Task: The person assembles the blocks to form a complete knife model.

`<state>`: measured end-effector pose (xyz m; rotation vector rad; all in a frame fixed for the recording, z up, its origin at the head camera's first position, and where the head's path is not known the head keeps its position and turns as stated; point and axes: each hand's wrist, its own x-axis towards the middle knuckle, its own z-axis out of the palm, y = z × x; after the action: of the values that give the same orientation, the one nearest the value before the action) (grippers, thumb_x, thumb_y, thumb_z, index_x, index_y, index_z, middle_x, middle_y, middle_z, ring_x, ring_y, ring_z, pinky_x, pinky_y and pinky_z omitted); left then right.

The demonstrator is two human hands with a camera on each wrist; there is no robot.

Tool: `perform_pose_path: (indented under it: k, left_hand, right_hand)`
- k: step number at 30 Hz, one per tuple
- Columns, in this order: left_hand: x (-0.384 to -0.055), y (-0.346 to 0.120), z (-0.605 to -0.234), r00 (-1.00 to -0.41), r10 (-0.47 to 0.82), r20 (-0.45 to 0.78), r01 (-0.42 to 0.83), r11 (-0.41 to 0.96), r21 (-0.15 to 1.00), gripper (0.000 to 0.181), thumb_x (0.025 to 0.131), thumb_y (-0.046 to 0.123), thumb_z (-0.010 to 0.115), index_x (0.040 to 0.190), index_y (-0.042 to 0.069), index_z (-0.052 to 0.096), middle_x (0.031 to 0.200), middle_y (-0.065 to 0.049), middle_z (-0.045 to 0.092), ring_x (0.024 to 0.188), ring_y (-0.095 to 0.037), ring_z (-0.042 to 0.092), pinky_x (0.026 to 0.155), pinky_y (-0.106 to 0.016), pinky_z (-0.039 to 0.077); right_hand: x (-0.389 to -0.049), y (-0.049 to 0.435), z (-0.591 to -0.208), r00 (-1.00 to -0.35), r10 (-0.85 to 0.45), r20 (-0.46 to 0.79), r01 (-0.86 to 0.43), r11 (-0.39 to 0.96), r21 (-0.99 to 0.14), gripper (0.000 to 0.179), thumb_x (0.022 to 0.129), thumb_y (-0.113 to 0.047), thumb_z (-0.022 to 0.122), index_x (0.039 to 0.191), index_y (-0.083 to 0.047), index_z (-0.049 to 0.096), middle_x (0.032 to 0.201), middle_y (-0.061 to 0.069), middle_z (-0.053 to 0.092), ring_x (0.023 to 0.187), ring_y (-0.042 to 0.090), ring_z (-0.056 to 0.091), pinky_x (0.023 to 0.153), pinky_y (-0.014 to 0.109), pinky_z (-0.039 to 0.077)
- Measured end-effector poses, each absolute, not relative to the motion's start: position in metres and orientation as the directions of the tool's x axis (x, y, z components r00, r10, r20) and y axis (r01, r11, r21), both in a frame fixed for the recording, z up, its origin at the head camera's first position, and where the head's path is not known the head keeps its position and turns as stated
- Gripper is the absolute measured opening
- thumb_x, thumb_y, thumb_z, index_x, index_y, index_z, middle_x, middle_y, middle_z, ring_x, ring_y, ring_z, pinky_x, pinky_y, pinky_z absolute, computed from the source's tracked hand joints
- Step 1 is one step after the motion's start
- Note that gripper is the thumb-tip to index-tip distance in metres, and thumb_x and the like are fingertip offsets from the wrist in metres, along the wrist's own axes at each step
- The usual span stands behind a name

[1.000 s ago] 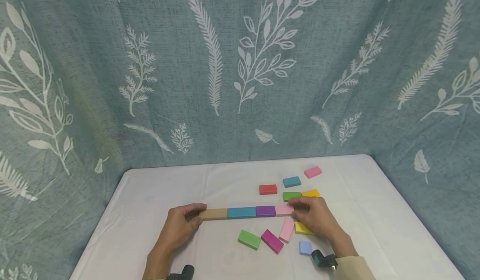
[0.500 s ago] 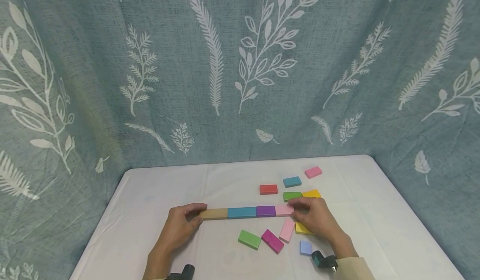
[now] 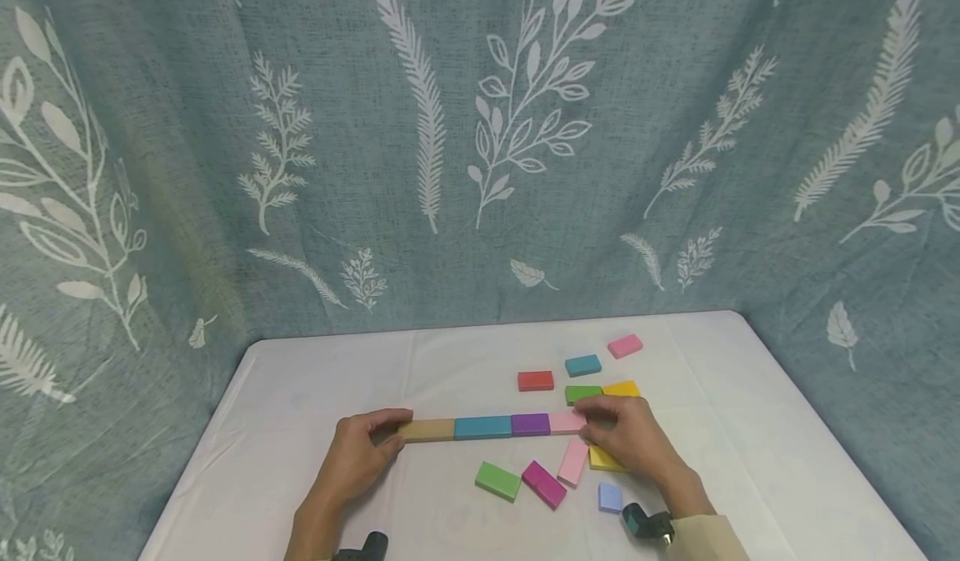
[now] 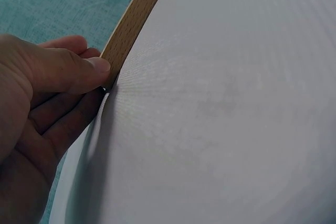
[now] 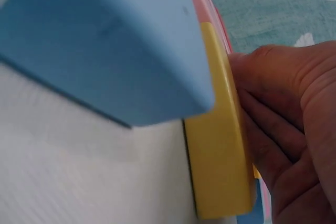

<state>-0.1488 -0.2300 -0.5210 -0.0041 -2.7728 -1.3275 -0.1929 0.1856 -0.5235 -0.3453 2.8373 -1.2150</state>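
Note:
A straight row of flat blocks lies across the white table: a tan wooden block (image 3: pixel 427 430), a blue block (image 3: pixel 482 428), a purple block (image 3: pixel 530 424) and a light pink block (image 3: pixel 566 423), set end to end. At the row's left end, my left hand (image 3: pixel 360 453) pinches the tan block between thumb and fingers, as the left wrist view also shows on its wood grain (image 4: pixel 134 22). My right hand (image 3: pixel 633 436) grips the right end of the pink block with thumb and fingertips. In the right wrist view a yellow block (image 5: pixel 223 166) partly hides the right hand's contact.
Near the row's front lie a green block (image 3: pixel 498 481), a magenta block (image 3: pixel 543 484), a second pink block (image 3: pixel 573 462) and a light blue block (image 3: pixel 610 498). Behind it sit a red block (image 3: pixel 536 381), a teal block (image 3: pixel 582 366) and several others. A patterned curtain (image 3: pixel 450 277) hangs behind the table.

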Motion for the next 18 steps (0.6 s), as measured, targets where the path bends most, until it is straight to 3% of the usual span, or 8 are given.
perform_pose_path:
  k: [8, 18]
  left_hand:
    - [-0.148, -0.229, -0.52, -0.998, -0.024, 0.063, 0.035, 0.619, 0.785, 0.039, 0.089, -0.008, 0.082, 0.125, 0.009, 0.081, 0.13, -0.009, 0.081, 0.133, -0.036, 0.071, 0.12, -0.057, 0.054]
    - [-0.148, -0.23, -0.521, -0.997, -0.03, 0.065, 0.033, 0.622, 0.783, 0.04, 0.089, -0.008, 0.082, 0.124, 0.009, 0.081, 0.13, -0.009, 0.081, 0.133, -0.036, 0.071, 0.121, -0.056, 0.053]
  right_hand:
    - [-0.201, 0.21, -0.506, -0.969, -0.225, 0.104, -0.229, 0.652, -0.723, 0.035, 0.093, -0.008, 0.086, 0.127, -0.015, 0.081, 0.125, 0.0, 0.081, 0.121, 0.026, 0.077, 0.106, 0.045, 0.065]
    - [-0.225, 0.248, -0.496, -0.968, -0.189, 0.163, -0.246, 0.619, -0.746, 0.038, 0.094, -0.003, 0.085, 0.131, -0.002, 0.077, 0.127, 0.013, 0.081, 0.123, 0.037, 0.077, 0.105, 0.049, 0.063]
